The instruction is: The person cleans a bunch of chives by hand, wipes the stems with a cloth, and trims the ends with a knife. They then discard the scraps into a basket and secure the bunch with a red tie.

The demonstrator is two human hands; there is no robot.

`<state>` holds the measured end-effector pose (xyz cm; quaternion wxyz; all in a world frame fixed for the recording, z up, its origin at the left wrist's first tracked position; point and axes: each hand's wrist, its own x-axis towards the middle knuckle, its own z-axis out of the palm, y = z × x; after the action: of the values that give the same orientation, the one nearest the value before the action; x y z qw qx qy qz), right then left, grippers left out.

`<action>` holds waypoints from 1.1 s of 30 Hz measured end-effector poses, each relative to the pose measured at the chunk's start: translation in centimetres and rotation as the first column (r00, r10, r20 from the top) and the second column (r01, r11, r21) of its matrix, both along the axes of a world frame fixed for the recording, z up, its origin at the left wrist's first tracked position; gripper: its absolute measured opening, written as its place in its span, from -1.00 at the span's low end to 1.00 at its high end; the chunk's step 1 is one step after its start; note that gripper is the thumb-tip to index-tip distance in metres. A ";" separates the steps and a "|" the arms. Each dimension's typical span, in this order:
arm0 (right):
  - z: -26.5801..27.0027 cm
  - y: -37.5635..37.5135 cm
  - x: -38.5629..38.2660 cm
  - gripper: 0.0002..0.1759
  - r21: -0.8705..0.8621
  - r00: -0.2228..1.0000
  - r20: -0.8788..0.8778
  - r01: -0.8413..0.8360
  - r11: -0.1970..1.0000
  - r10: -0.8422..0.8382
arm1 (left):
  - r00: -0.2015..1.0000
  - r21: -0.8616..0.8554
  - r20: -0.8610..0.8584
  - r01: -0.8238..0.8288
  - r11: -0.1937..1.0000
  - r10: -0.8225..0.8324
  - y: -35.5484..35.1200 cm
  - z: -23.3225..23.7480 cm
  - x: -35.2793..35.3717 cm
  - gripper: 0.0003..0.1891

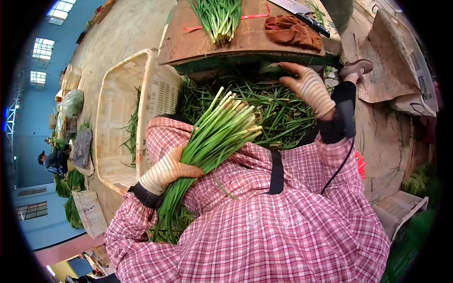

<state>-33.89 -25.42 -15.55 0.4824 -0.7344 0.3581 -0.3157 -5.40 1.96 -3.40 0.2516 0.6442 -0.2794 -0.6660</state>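
Observation:
My left hand (pixel 166 172), in a striped glove with bare fingertips, is wrapped round a thick bunch of garlic chives (pixel 214 132). Their pale cut ends point up and to the right, and the leaves trail down past my wrist over my lap. My right hand (pixel 309 89), gloved the same way, hangs over a heap of loose chive leaves (pixel 283 115), thumb and fingers apart. A small pale green scrap (pixel 270 67) shows just off its fingertips. On the board (pixel 203 52) ahead lies another bunch of chives (pixel 221 21) across a red tie (pixel 255 17).
A brown cloth (pixel 292 32) and a black-handled knife (pixel 311 23) lie at the board's right. To my left stands a dirty white plastic crate (pixel 118 118) with some leaves inside. Another crate (pixel 401 61) with brown sacking stands at the right. A person (pixel 55 160) is far left.

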 end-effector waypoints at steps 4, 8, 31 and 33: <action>4.7 5.2 4.0 -0.49 0.021 0.925 0.279 -0.276 0.961 0.259 | 0.998 0.022 0.001 0.057 0.998 -0.057 -0.6 -0.5 -0.3 -0.15; 4.0 1.1 3.2 -0.79 -0.410 0.959 -0.246 0.028 0.912 -0.140 | 1.000 -0.049 -0.023 0.017 0.999 -0.018 -0.1 -0.5 -0.1 -0.13; 7.8 5.0 5.5 -0.51 0.278 0.813 0.095 -0.576 0.769 0.575 | 0.986 -0.082 -0.156 0.052 0.995 -0.064 -2.0 -0.7 -1.3 -0.32; 6.9 5.1 5.5 -0.59 0.244 0.874 -0.001 -0.470 0.848 0.485 | 0.981 -0.065 -0.190 0.034 0.997 -0.046 -1.5 -0.6 -1.4 -0.32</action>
<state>-28.39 -20.31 -8.68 0.6181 -0.7472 0.2142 -0.1177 -6.79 0.47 -3.97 0.2835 0.5634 -0.2870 -0.7210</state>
